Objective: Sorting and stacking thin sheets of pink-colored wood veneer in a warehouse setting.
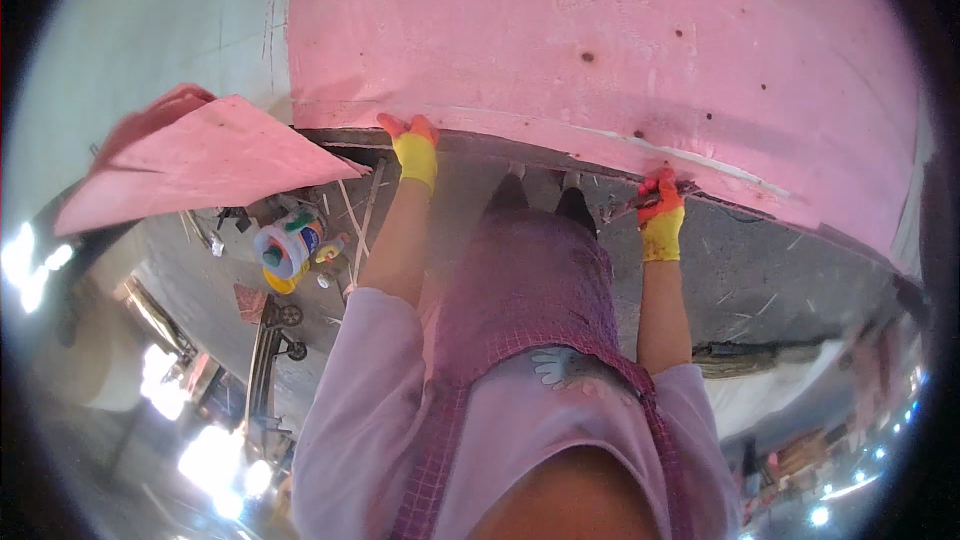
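A broad pink sheet (480, 40) with several dark knots and pale scuffs spreads before me, its near edge rough and dark underneath. I wear yellow gloves with orange-red fingers. My left hand (412, 147) is closed on that near edge toward its left end, fingertips over the top and the rest of the grip out of sight. Further right along the same edge, my right hand (661, 212) is closed around a thin dark strip (625, 208), splintered-looking, that pokes out on both sides of the fingers. Whether the strip is attached to the sheet, I cannot tell.
To the left, a loose, bent pink piece (215, 155) juts past the edge. Below it on the floor stand a white tub (287, 248) and a cart-like frame with small wheels (290, 316). Thin wood slivers (368, 215) lie nearby. A pale surface (190, 25) adjoins the pink sheet.
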Available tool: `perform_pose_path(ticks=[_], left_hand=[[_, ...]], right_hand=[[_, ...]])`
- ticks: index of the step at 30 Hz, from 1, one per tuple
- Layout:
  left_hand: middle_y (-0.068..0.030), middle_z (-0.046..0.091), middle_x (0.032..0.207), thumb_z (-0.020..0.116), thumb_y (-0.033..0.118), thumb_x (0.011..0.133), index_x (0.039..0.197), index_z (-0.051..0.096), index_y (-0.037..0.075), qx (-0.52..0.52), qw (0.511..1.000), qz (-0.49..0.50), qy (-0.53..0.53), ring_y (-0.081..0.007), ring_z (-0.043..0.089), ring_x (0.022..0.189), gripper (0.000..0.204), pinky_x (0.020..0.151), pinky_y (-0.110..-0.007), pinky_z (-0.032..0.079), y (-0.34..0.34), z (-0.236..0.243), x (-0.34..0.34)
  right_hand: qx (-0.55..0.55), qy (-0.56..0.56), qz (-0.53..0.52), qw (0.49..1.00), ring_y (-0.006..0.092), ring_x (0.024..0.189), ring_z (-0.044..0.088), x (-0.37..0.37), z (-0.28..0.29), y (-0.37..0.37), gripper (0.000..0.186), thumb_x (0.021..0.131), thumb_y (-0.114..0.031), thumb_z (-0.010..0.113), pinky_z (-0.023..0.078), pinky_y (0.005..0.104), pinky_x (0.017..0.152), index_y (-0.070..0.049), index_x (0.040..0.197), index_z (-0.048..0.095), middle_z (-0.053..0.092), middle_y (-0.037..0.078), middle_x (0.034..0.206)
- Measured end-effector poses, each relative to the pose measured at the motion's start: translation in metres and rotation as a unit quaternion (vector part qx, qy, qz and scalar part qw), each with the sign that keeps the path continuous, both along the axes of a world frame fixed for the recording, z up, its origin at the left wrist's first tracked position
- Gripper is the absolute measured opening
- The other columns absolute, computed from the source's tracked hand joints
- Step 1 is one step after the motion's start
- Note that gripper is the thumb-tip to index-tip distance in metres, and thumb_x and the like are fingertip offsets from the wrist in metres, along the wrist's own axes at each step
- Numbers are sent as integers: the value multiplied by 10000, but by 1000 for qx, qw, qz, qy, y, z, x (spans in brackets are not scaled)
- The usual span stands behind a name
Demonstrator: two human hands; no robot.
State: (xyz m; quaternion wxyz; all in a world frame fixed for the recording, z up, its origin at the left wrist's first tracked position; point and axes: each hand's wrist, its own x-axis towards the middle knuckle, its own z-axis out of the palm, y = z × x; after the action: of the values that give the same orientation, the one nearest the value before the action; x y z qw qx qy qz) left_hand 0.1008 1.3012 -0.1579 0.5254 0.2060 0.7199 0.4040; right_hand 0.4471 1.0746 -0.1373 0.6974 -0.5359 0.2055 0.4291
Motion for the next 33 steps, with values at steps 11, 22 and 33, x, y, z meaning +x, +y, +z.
perform_pose_path(ticks=[11,22,33], left_hand=[[20,454,626,644,67,799,915,398,172,-15,989,-148,-10,-102,422,489,291,419,-242,365,0,-57,-20],[-21,552,693,694,158,782,1040,360,150,-83,975,-204,22,-104,495,488,422,394,-232,402,-17,-50,16],[-235,466,1264,582,164,700,1284,472,154,247,445,-629,588,-390,418,1191,595,1062,-482,263,3,61,-25]], right_hand=[[-60,-103,-20,993,133,451,438,20,-47,19,319,886,-246,533,324,281,423,-126,591,524,500,10,537],[-156,-41,-144,976,206,407,483,51,-67,2,109,833,-160,530,388,337,353,-73,772,554,508,78,533],[-523,-451,606,394,256,714,650,108,-87,1,147,773,-252,561,494,413,571,-149,824,653,667,94,783]])
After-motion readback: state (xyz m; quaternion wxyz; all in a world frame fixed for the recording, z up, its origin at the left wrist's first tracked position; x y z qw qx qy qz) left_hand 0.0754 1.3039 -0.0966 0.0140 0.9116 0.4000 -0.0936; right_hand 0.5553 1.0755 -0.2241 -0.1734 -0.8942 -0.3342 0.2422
